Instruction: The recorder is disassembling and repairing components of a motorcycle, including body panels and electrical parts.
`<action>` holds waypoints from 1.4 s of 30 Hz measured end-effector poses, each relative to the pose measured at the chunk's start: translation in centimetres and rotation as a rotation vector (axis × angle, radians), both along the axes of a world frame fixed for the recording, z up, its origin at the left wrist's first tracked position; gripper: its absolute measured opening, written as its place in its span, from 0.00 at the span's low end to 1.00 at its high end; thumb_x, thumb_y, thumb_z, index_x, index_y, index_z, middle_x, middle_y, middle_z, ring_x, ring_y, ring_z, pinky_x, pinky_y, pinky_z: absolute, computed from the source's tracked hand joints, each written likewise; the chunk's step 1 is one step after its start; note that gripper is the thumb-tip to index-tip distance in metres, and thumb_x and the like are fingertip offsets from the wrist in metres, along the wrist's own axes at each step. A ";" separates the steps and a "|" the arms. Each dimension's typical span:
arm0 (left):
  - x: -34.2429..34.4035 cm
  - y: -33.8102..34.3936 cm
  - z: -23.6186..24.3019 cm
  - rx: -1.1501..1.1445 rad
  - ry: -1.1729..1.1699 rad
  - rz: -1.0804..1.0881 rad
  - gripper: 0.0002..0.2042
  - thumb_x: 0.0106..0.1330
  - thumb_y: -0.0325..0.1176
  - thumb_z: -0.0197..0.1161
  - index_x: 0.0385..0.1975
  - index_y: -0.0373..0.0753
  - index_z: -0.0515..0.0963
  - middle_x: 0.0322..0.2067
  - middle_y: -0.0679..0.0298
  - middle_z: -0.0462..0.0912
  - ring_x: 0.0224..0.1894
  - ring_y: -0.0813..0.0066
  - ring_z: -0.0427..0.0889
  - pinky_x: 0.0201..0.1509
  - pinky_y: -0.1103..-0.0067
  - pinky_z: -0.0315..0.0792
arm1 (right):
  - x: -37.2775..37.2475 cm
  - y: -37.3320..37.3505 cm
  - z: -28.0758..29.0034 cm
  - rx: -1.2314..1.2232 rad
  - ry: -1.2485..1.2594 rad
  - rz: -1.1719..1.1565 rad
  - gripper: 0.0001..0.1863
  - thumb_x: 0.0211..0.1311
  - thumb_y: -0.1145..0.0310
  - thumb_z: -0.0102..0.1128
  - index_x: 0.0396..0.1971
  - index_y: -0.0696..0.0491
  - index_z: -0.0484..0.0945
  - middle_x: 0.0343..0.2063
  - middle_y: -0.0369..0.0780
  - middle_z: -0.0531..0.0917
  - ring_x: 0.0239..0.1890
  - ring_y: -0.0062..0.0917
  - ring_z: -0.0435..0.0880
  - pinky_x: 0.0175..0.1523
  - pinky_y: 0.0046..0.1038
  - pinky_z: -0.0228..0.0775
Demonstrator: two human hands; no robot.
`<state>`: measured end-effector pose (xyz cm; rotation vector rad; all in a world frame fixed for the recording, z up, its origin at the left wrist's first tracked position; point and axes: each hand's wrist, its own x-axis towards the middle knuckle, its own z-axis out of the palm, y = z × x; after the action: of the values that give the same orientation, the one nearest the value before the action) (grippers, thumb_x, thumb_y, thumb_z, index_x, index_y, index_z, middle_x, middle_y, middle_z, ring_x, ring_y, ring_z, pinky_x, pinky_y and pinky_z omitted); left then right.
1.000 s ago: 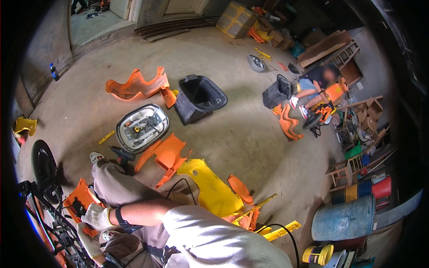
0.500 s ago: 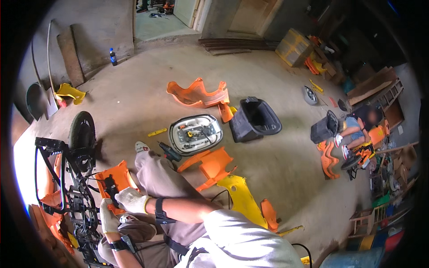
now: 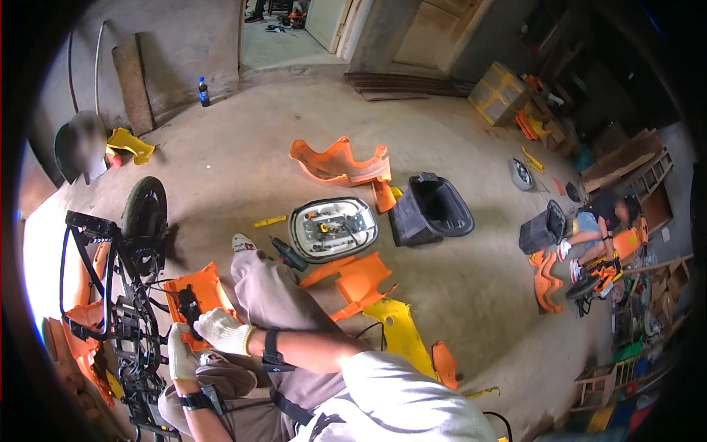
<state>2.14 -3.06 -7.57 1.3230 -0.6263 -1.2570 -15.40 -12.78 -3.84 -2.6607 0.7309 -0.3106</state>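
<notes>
Hands (image 3: 221, 331) meet at the orange panel's (image 3: 213, 287) near end.

The gloved right hand (image 3: 222, 331) sits close beside the gloved left hand (image 3: 181, 355); the right arm (image 3: 313, 349) stretches leftward, the left forearm (image 3: 206, 423) points forward, both grips unclear.

2 white gloves (image 3: 222, 331), black wristbands (image 3: 272, 348)
</notes>
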 end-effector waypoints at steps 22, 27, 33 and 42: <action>-0.2 0.8 1.7 -0.141 -0.800 -0.248 0.28 0.41 0.12 0.71 0.45 0.39 0.71 0.40 0.66 0.73 0.41 0.76 0.73 0.50 0.76 0.74 | -0.2 -0.3 1.3 0.233 -0.296 -0.141 0.07 0.51 0.71 0.66 0.31 0.54 0.83 0.32 0.47 0.83 0.36 0.40 0.86 0.39 0.40 0.79; -1.2 -0.2 3.4 0.061 -0.005 -0.043 0.12 0.60 0.33 0.63 0.42 0.43 0.74 0.39 0.65 0.77 0.43 0.71 0.79 0.46 0.68 0.81 | -1.7 -1.6 5.5 0.689 -0.744 -0.141 0.02 0.61 0.73 0.63 0.32 0.54 0.81 0.26 0.38 0.82 0.29 0.27 0.83 0.33 0.33 0.74; -1.0 -1.1 3.3 0.318 0.559 0.044 0.11 0.54 0.26 0.57 0.38 0.43 0.75 0.39 0.62 0.81 0.44 0.63 0.83 0.49 0.64 0.79 | -12.7 -2.9 11.0 1.392 -1.141 0.010 0.03 0.69 0.76 0.55 0.37 0.59 0.75 0.26 0.35 0.76 0.25 0.18 0.76 0.32 0.21 0.71; -1.0 0.9 0.4 -0.024 -0.031 0.011 0.15 0.50 0.17 0.60 0.37 0.42 0.73 0.36 0.69 0.75 0.40 0.75 0.76 0.48 0.79 0.74 | -26.6 -0.8 9.9 1.387 -1.333 -0.680 0.16 0.71 0.65 0.59 0.53 0.57 0.78 0.37 0.36 0.83 0.38 0.22 0.84 0.45 0.27 0.81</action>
<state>1.12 -2.14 -7.13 1.3269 -0.6529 -1.2186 -41.96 -13.61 6.07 -0.5525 0.7980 -1.0562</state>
